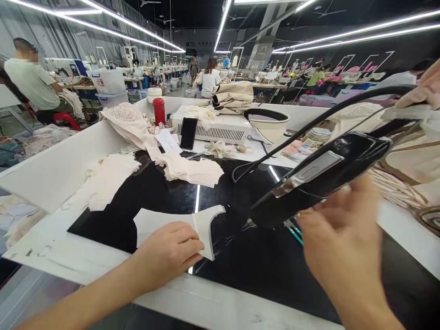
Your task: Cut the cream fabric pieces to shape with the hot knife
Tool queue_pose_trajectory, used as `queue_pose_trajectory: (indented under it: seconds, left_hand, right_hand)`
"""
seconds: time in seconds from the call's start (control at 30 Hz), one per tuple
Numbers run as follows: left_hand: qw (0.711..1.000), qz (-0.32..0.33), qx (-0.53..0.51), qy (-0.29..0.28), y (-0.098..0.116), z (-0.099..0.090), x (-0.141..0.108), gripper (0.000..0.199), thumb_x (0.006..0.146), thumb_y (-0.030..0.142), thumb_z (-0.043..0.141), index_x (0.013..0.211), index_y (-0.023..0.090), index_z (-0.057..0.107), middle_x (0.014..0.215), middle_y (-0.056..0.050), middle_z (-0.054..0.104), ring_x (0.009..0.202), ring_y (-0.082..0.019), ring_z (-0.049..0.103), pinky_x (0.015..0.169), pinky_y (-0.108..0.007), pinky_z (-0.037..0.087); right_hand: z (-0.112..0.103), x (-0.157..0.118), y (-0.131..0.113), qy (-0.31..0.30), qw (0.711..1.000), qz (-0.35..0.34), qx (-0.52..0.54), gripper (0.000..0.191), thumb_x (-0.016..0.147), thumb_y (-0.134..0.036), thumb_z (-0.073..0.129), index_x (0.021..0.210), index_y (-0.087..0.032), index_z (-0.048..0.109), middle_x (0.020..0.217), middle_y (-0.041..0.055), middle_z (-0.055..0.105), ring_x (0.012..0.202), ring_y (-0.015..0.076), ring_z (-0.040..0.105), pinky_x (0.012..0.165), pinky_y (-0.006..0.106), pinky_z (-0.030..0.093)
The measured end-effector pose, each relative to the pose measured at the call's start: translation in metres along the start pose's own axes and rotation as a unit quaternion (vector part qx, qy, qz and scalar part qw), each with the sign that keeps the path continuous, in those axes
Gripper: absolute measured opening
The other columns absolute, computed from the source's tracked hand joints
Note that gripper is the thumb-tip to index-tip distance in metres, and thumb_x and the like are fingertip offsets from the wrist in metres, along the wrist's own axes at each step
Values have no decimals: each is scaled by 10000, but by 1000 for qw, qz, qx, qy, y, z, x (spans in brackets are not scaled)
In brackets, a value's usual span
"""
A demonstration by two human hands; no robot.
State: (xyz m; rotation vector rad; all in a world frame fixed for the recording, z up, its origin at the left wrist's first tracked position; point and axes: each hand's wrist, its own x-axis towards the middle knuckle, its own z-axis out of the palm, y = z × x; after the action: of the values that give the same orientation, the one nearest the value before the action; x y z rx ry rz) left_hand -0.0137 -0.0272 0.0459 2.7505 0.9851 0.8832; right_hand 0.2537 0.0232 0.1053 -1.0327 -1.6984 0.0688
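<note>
My left hand rests with its fingers together on a white pattern piece with curved edges, which lies flat on the black board. Its fingertips press near the piece's right side, where a narrow raised strip shows. My right hand, partly smeared by motion, grips a black corded handheld tool from below; it looks like a hot-knife cutter. The tool leans down to the left, its thin metal tip just above the board, right of the piece and apart from it. Teal-handled tweezers lie partly hidden beneath the tool.
Cream fabric pieces and more cut cloth lie on the board's far side. Behind stand a phone, a red bottle and a white vented box. A black cable arches at right. Co-workers sit farther off.
</note>
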Motion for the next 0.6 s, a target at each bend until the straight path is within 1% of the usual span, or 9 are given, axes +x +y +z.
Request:
queue_pose_trajectory:
  seconds: [0.03,0.07,0.13,0.23,0.3,0.37,0.47,0.53,0.6]
  left_hand:
    - [1000,16,8,-4,0,5,2,56,1016,175,612,992,156,659,937,-45,705,911,-187,684,895,-305,566]
    - [999,27,14,-9,0,8,4,37,1000,189,648,984,156,658,941,-41,704,913,-188,683,908,-307,566]
    - [999,41,19,-17,-1,15,9,79,964,213,713,972,159,656,950,-32,705,914,-188,680,912,-307,568]
    - [998,48,24,-25,-3,23,13,121,937,225,751,934,162,648,938,-21,702,889,-180,677,880,-298,576]
    - [998,46,26,-30,-4,27,12,106,958,221,719,910,167,641,917,-19,696,865,-170,672,853,-289,578]
    - [998,41,26,-34,-5,29,11,99,994,199,654,900,171,643,899,-23,692,850,-163,667,835,-281,575]
    - [999,34,6,-21,-6,30,11,158,1030,167,569,900,168,661,888,-31,695,834,-162,658,813,-272,564]
    - [999,29,-22,-6,-6,29,11,186,1039,159,548,898,160,670,892,-35,701,827,-165,650,805,-270,555]
    - [998,20,-53,3,-6,30,11,191,1038,153,548,895,155,675,902,-36,706,833,-168,644,812,-270,547]
  right_hand:
    - [6,0,1,-16,998,29,50,580,1002,-432,622,1515,-312,380,1413,166,615,1203,248,696,883,387,628]
    - [11,-1,1,-30,992,63,108,599,951,-437,701,1466,-302,428,1370,153,650,1153,252,722,857,388,641]
    - [22,-5,-3,-37,970,134,199,536,857,-433,809,1302,-284,549,1261,103,712,1031,247,757,798,387,658]
    - [34,-6,-12,11,948,195,252,356,845,-446,811,1104,-275,637,1053,28,743,855,208,741,685,352,643]
    - [39,-1,-18,41,944,186,270,323,823,-407,837,1048,-284,642,968,-4,727,755,179,702,638,327,613]
    - [41,6,-24,62,947,151,277,334,798,-335,865,1026,-292,626,941,-19,710,696,159,666,641,321,588]
    - [41,9,-30,67,947,126,287,372,776,-271,882,1028,-297,610,910,-30,686,667,149,642,668,324,568]
    - [41,4,-35,56,938,136,315,364,790,-308,871,1047,-298,612,874,-33,676,660,155,642,642,322,564]
    - [42,-6,-39,50,920,154,356,348,828,-378,834,1090,-296,620,839,-32,665,632,157,634,584,316,559]
